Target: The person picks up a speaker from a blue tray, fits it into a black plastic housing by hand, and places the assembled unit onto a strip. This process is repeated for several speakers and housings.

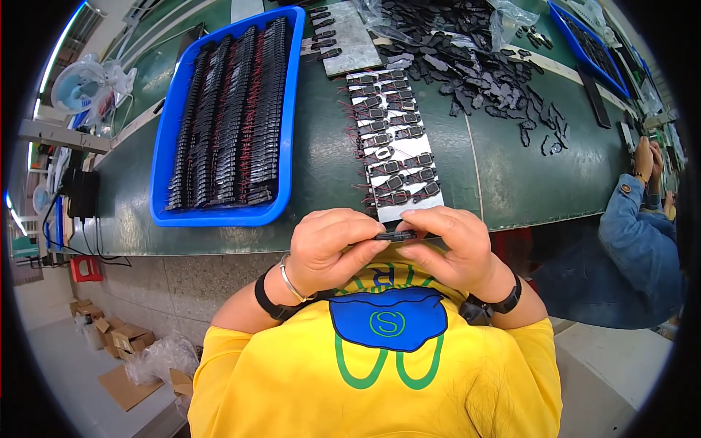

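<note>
Between the fingertips of both hands, close in front of my chest, is a small thin black plastic part point(396, 236), seen edge-on. My left hand point(328, 248) pinches one end of it and my right hand point(454, 244) pinches the other. Just past my fingers a white strip point(418, 212) lies on the bench, bearing two columns of small black speaker-like parts point(394, 181) with thin red wires sticking out to the left. One spot in its left column shows a pale ring instead of a black part.
A blue tray point(288, 153) packed with rows of black parts stands left. Beyond the strip lie a grey plate point(355, 55) and a heap of flat black pieces point(453, 69). Another blue tray point(566, 18) is far right, near a co-worker's denim sleeve point(621, 208). A fan point(84, 84) stands left.
</note>
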Tool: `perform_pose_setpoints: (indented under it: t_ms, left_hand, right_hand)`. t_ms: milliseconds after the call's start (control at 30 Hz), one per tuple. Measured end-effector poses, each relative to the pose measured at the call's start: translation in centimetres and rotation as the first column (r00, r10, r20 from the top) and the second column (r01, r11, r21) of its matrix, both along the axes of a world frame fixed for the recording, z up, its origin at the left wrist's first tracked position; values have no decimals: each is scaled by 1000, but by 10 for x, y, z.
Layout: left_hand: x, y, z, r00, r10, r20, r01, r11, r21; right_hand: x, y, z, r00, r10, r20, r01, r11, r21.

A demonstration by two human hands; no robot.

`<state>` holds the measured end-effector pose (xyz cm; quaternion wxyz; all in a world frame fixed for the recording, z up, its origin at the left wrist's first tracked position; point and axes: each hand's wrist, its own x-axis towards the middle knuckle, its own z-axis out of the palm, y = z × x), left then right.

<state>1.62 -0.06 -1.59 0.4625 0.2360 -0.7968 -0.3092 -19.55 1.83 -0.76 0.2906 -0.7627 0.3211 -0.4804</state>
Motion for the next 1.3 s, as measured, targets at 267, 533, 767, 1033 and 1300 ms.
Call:
perform_pose_setpoints:
  t_ms: [267,533,767,1033,1300]
  left_hand:
    - [0,-2,0,998,-41,40,43,998,-50]
    - [0,-2,-2,996,-77,43,78,997,-6]
    - [-1,-1,-3,993,-112,31,112,994,6]
    - [-1,-1,-3,992,-125,35,127,990,-64]
    - [1,0,-2,996,-75,54,78,995,-55]
  right_hand:
    - [-6,-1,-4,997,79,-16,-80,997,-23]
    - [-6,-1,-6,996,73,-47,-78,991,-111]
    - [-4,2,-10,997,62,-48,-67,990,-124]
    - [-4,0,-11,991,131,-24,-133,983,-128]
    - [-3,-3,-14,995,102,-15,-103,986,-133]
